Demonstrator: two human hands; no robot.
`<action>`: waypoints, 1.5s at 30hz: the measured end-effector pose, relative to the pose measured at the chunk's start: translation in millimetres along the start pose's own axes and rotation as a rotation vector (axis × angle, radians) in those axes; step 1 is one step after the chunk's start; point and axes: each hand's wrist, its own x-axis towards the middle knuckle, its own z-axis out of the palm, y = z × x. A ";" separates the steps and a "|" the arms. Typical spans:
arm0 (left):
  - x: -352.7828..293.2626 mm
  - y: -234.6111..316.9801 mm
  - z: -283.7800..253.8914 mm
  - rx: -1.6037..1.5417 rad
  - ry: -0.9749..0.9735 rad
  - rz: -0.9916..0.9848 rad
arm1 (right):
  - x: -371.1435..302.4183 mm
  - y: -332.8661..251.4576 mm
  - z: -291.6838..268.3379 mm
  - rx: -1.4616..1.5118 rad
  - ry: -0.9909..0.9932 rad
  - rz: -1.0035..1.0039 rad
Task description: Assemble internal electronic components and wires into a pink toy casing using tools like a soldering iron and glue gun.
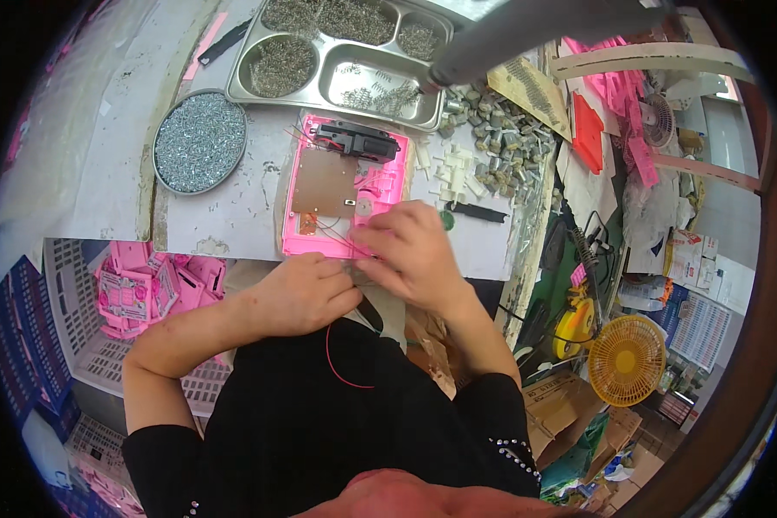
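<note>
pink plastic casing (300,246): lies open side up on white worktop (263,164), by its near edge. flat brown board (324,186) inside; black module (356,141) across far end; thin wires (331,228) loose at near end.

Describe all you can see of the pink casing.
The pink casing, plastic-looking, roughly rectangular, lies open side up on the work surface. It holds a brown board, a black part across its far end and thin wires. The left hand seems to touch its near edge; the right hand covers its near right corner.
</note>
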 end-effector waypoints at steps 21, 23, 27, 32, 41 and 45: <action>-70.8 14.5 -15.9 -0.069 -0.252 -0.459 | 25.4 -44.2 69.5 -0.159 0.000 0.060; -55.9 0.7 -46.5 -0.141 -0.164 -0.516 | 26.5 -41.0 70.1 -0.156 0.016 0.057; -45.9 -1.4 -55.6 -0.270 0.022 -0.797 | 24.8 -40.3 67.5 0.012 0.021 0.032; -56.6 13.1 -25.6 -0.552 0.047 -0.970 | 28.3 -34.0 72.3 0.112 0.066 0.001; -79.0 21.5 23.5 -0.403 0.197 -0.928 | 28.4 -40.1 74.7 -0.005 0.081 0.039; -86.3 21.8 4.9 -0.344 0.166 -0.964 | 26.9 -37.9 81.8 -0.021 0.110 0.023</action>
